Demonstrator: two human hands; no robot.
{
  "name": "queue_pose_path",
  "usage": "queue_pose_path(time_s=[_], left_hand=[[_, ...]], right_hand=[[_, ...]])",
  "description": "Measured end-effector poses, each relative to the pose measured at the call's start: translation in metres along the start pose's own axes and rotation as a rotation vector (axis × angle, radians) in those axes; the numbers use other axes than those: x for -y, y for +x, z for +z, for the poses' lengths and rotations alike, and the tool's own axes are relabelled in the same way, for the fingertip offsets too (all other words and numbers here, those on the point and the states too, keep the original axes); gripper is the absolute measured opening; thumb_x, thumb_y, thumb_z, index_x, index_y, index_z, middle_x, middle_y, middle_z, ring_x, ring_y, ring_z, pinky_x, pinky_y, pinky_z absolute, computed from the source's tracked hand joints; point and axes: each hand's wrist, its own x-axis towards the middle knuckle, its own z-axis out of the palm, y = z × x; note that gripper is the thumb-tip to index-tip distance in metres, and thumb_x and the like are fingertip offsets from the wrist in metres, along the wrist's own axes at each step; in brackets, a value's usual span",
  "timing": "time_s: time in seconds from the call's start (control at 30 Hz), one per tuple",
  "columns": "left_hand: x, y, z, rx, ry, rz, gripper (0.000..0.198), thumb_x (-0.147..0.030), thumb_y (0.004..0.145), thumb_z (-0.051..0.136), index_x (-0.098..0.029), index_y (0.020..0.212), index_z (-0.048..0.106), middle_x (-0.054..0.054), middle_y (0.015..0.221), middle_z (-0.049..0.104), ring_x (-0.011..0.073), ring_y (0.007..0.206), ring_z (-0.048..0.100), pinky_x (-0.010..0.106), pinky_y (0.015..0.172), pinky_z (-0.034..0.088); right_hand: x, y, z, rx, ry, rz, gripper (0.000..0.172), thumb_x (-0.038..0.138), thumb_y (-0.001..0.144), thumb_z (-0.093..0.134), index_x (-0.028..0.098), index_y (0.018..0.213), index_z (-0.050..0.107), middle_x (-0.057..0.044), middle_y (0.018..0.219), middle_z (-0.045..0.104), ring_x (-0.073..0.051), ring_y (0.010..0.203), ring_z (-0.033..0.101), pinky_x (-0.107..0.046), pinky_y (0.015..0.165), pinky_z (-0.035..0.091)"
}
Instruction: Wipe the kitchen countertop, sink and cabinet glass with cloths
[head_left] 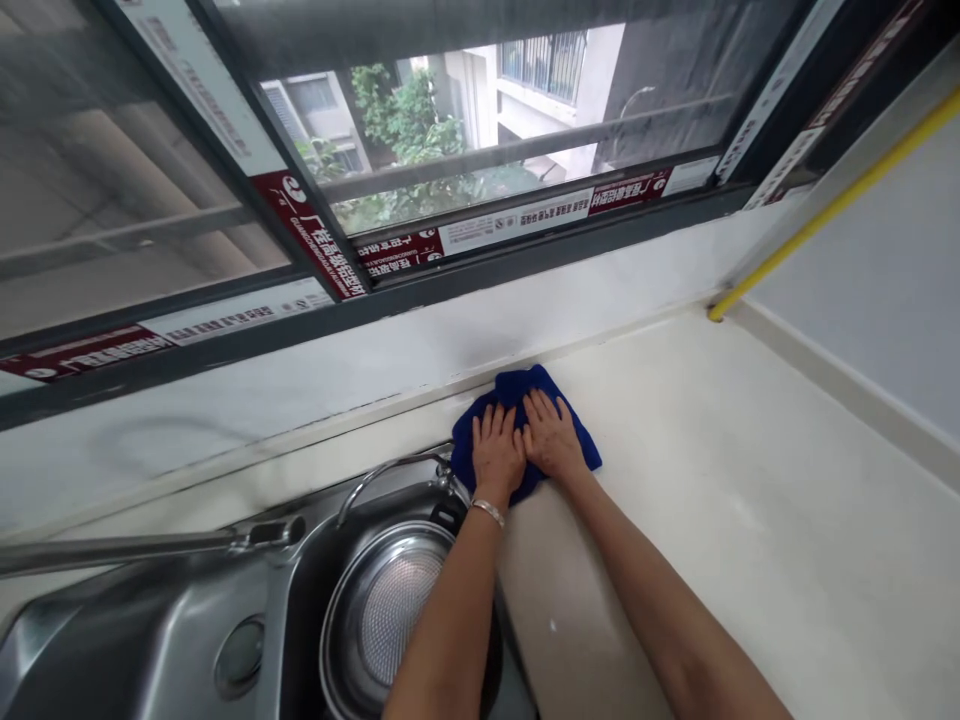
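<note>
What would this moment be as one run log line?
left hand: on blue cloth | right hand: on same cloth | cloth: on countertop, by sink | pan: in sink

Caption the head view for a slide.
Bare left hand and bare right hand lie on a blue cloth by a shiny metal sink.

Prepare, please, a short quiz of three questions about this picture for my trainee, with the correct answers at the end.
1. What lies under the left hand and the right hand? A) a plate B) a blue cloth C) a sponge
2. True or false: a bracelet is on the left wrist.
3. Fill in the colour: the pipe in the corner is ____.

Key: 1 B; 2 true; 3 yellow.
</note>
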Motion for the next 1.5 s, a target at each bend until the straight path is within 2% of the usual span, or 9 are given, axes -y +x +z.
queue_pose_path(time_s=[0.13, 0.23, 0.47, 0.6, 0.7, 0.87, 1.13, 1.33, 1.5], left_hand=[[-0.002, -0.017, -0.002, -0.037, 0.029, -0.097, 0.052, -0.029, 0.104, 0.037, -0.02, 0.154, 0.046, 0.006, 0.164, 0.041, 0.0295, 0.157, 0.027, 0.064, 0.13, 0.015], [-0.007, -0.035, -0.001, -0.043, 0.047, -0.207, 0.054, -0.028, 0.103, 0.037, -0.022, 0.156, 0.041, 0.005, 0.166, 0.036, 0.0327, 0.158, 0.021, 0.071, 0.126, 0.019], [-0.016, -0.091, 0.002, -0.032, 0.032, -0.294, 0.054, -0.026, 0.104, 0.034, -0.017, 0.157, 0.04, 0.008, 0.168, 0.03, 0.0321, 0.159, 0.019, 0.058, 0.124, 0.037], [-0.017, -0.121, 0.014, -0.117, 0.02, -0.26, 0.054, -0.024, 0.103, 0.036, -0.014, 0.156, 0.042, 0.014, 0.167, 0.032, 0.0349, 0.158, 0.022, 0.058, 0.124, 0.037], [-0.015, -0.129, 0.021, -0.182, 0.002, -0.226, 0.054, -0.023, 0.101, 0.041, -0.009, 0.153, 0.045, 0.021, 0.166, 0.032, 0.0373, 0.156, 0.025, 0.057, 0.125, 0.035], [-0.018, -0.114, 0.016, -0.154, -0.01, -0.271, 0.052, -0.024, 0.102, 0.041, -0.004, 0.15, 0.049, 0.027, 0.163, 0.033, 0.0406, 0.155, 0.028, 0.057, 0.125, 0.033], [-0.01, -0.071, 0.003, -0.098, -0.059, -0.364, 0.055, -0.028, 0.102, 0.041, -0.002, 0.15, 0.048, 0.031, 0.164, 0.028, 0.0415, 0.155, 0.025, 0.055, 0.127, 0.03], [-0.007, -0.042, -0.004, -0.063, -0.036, -0.514, 0.059, -0.028, 0.101, 0.04, -0.001, 0.153, 0.042, 0.037, 0.161, 0.027, 0.0442, 0.148, 0.039, 0.053, 0.119, 0.041], [-0.008, -0.019, -0.014, -0.006, -0.005, -0.61, 0.061, -0.029, 0.099, 0.041, -0.008, 0.156, 0.04, 0.036, 0.148, 0.043, 0.0471, 0.133, 0.055, 0.055, 0.099, 0.055]], right_hand=[[0.003, -0.002, -0.005, 0.047, 0.069, -0.134, 0.058, 0.023, 0.098, 0.042, 0.016, 0.155, 0.047, -0.01, 0.165, 0.042, -0.025, 0.153, 0.035, -0.049, 0.128, 0.017], [0.005, -0.01, -0.009, 0.081, 0.118, -0.224, 0.057, 0.023, 0.098, 0.044, 0.021, 0.154, 0.049, -0.007, 0.165, 0.042, -0.025, 0.153, 0.035, -0.05, 0.128, 0.017], [0.013, -0.049, -0.015, 0.118, 0.161, -0.342, 0.062, 0.023, 0.096, 0.049, 0.021, 0.158, 0.044, -0.008, 0.166, 0.04, -0.025, 0.154, 0.034, -0.051, 0.129, 0.019], [0.016, -0.078, -0.019, 0.121, 0.157, -0.368, 0.067, 0.02, 0.093, 0.051, 0.022, 0.159, 0.041, -0.008, 0.166, 0.039, -0.024, 0.155, 0.032, -0.05, 0.129, 0.021], [0.017, -0.091, -0.02, 0.109, 0.148, -0.369, 0.071, 0.018, 0.093, 0.05, 0.023, 0.162, 0.036, -0.008, 0.167, 0.039, -0.024, 0.154, 0.034, -0.051, 0.129, 0.022], [0.017, -0.087, -0.018, 0.098, 0.136, -0.365, 0.064, 0.021, 0.099, 0.046, 0.025, 0.162, 0.035, -0.007, 0.166, 0.041, -0.024, 0.154, 0.034, -0.051, 0.128, 0.023], [0.022, -0.048, -0.01, 0.103, 0.132, -0.369, 0.054, 0.025, 0.106, 0.037, 0.023, 0.159, 0.041, -0.008, 0.164, 0.043, -0.024, 0.154, 0.035, -0.052, 0.127, 0.023], [0.027, -0.017, -0.003, 0.13, 0.15, -0.379, 0.05, 0.026, 0.107, 0.034, 0.025, 0.156, 0.046, -0.005, 0.164, 0.043, -0.021, 0.153, 0.036, -0.048, 0.128, 0.021], [0.029, 0.001, -0.002, 0.154, 0.142, -0.413, 0.053, 0.025, 0.107, 0.035, 0.024, 0.16, 0.04, -0.007, 0.164, 0.044, -0.023, 0.154, 0.035, -0.048, 0.128, 0.019]])
